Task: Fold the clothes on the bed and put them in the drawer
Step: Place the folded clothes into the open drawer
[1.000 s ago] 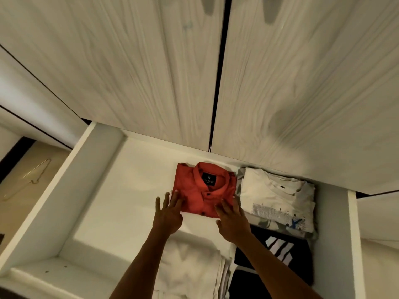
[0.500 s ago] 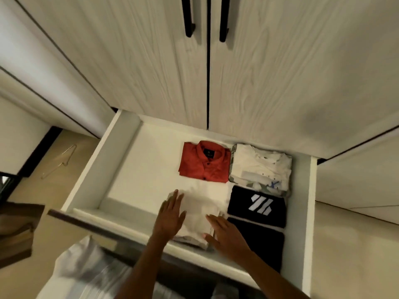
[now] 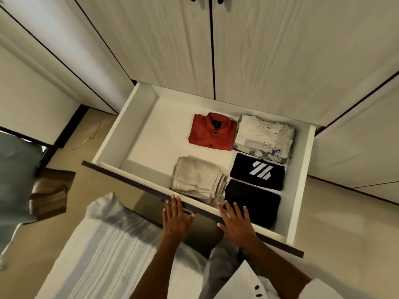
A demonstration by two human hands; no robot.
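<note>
The white drawer [image 3: 121, 134] stands pulled out below the wardrobe doors. Inside lie a folded red shirt [image 3: 212, 132], a white printed tee [image 3: 263, 135], a black tee with a white logo [image 3: 258, 171], a plain black garment [image 3: 254, 202] and a beige folded stack [image 3: 197, 176]. My left hand [image 3: 176, 219] and my right hand [image 3: 236, 223] hover with straight, spread fingers over the drawer's dark front edge [image 3: 129, 180]. Both hold nothing. Contact with the edge is unclear.
Wardrobe doors [image 3: 164, 44] rise behind the drawer. A wire hanger [image 3: 90, 134] lies on the beige floor at left. A brown bag [image 3: 50, 193] sits lower left. My white striped garment [image 3: 103, 251] fills the bottom of the view.
Both hands have drawn back from the red shirt, past the beige stack, to the drawer's front edge. The view has pulled back and risen.
</note>
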